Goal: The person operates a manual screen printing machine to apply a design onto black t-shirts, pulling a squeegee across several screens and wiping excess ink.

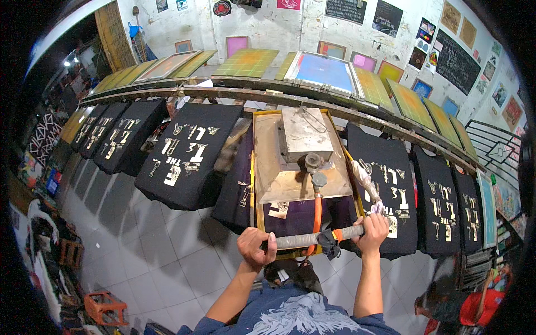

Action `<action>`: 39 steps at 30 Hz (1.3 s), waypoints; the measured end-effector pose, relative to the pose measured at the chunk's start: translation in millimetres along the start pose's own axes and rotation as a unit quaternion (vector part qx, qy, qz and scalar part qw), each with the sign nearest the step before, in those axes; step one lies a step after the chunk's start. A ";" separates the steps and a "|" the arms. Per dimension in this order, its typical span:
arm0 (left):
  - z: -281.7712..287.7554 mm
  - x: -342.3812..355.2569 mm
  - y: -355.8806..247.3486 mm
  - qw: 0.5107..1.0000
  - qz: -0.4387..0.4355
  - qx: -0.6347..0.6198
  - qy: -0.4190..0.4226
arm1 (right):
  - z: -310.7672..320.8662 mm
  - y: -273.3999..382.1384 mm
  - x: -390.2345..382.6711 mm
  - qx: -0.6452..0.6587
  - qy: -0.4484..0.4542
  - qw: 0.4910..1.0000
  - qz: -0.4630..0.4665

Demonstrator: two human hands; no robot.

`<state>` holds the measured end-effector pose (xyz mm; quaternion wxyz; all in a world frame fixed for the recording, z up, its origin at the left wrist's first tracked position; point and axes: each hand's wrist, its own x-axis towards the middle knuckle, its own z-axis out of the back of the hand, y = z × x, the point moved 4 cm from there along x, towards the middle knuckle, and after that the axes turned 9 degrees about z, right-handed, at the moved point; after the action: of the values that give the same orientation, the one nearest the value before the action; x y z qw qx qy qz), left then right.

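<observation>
Both my left hand (pixel 255 245) and right hand (pixel 373 229) are clenched on the wrapped handle bar (pixel 312 239) at lower centre. If I tilt it, the heater hood (pixel 298 159) could scorch the dark shirt (pixel 290 215) beneath unevenly.

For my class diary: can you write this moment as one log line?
left hand: grips handle bar | right hand: grips bar | metal heater box: above dark shirt
</observation>
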<state>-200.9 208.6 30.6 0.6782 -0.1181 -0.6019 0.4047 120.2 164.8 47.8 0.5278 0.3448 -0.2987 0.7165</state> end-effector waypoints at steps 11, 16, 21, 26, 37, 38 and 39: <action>0.4 0.1 0.1 1.000 0.001 0.008 0.013 | -1.6 -2.6 -4.1 -0.011 -0.008 1.000 0.001; 0.4 -0.7 0.6 1.000 0.002 0.001 0.011 | -0.5 -2.8 -3.8 -0.025 -0.004 1.000 0.010; -2.0 1.0 -0.5 1.000 -0.005 -0.013 -0.001 | -4.2 -6.8 -10.4 -0.046 -0.005 0.999 0.011; -1.0 0.4 0.9 1.000 -0.004 -0.014 -0.002 | -6.0 -7.7 -9.6 -0.037 -0.005 0.999 0.015; -2.4 -2.6 2.7 1.000 0.007 -0.013 0.006 | -3.1 -3.7 -8.6 -0.015 -0.001 1.000 -0.004; -2.3 -2.5 2.0 1.000 0.008 -0.012 0.005 | -4.0 -4.8 -10.3 -0.017 0.002 1.000 -0.002; -1.5 -2.3 1.5 1.000 0.007 -0.010 0.005 | -4.7 -6.0 -11.5 -0.018 0.004 1.000 -0.001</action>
<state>-200.0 208.5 27.6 0.6767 -0.1308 -0.6018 0.4034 127.5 163.8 36.1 0.5358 0.3327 -0.3097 0.7116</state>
